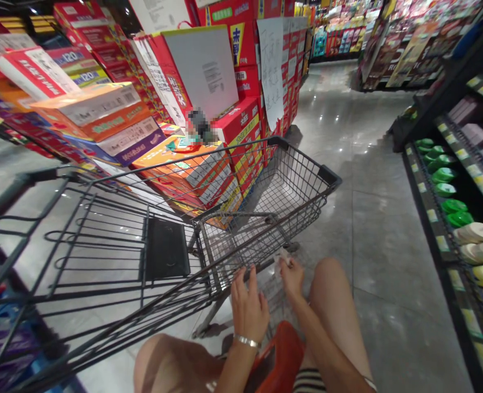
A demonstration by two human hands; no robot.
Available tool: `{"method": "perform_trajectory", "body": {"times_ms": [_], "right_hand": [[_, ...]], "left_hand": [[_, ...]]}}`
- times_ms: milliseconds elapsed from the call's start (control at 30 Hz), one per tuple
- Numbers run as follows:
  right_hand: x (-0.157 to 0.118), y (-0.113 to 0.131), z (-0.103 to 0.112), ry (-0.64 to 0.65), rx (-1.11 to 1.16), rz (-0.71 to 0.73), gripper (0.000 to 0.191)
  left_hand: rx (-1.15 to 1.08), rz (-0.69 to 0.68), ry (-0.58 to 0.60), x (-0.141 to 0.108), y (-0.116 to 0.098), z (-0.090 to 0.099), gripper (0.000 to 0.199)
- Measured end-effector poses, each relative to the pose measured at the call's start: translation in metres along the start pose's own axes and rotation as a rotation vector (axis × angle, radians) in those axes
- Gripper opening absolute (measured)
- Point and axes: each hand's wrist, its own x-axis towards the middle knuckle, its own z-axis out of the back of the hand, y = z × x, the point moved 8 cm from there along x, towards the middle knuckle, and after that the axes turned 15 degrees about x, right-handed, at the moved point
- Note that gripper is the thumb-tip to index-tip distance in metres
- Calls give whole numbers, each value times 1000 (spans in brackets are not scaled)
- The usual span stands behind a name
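Observation:
A black wire shopping cart [266, 232] stands right in front of my knees, its basket bare inside. My left hand [249, 308], with a silver bracelet at the wrist, has its fingers spread and their tips at the cart's lower side rail. Closed in a pinch beside that same rail, my right hand [293, 278] grips a crumpled whitish tissue [281, 257]. Under my forearms an orange bag [282, 349] lies in my lap. The cart's child-seat section, with a black flap [166, 248], is to the left.
Stacked red and orange cartons [208, 174] rise behind the cart, with a handwritten paper sheet [271, 71] on one side. A shelf [438, 234] with green and pale footwear-like items runs along the right. Grey tiled floor [381, 262] lies between.

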Motion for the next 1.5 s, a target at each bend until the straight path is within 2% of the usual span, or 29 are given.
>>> {"method": "perform_trajectory", "body": {"times_ms": [67,167,333,567,700,833,933,1133,1300,1367,1500], "right_hand": [[5,4,-14,-14,55,-43,23],[2,-3,-36,-9,196,-169,27],[-12,-7,-50,-53,376,-281,27],[-25,17,-71,75,613,-420,26],[-29,25,-74,161,673,-501,19],[-27,20,-61,198,682,-565,17],[-20,14,-52,136,686,-523,22],[-12,8,-48,-114,645,-329,39],[-14,12,-49,-66,475,-193,30],[-17,13,-48,-29,425,-153,32],[-23,25,-47,40,296,36,36]], "left_hand": [[1,-11,8,5,-4,-6,63],[55,-24,17,10,-5,-16,69],[113,-36,51,17,-1,-24,69],[180,-33,62,21,0,-27,68],[224,-46,53,18,-1,-30,70],[232,-71,39,16,1,-30,75],[233,-73,45,15,1,-31,77],[238,-69,62,15,0,-29,77],[234,-61,74,15,0,-28,75],[234,-63,60,15,-1,-26,76],[225,-69,56,15,-2,-25,74]]}}
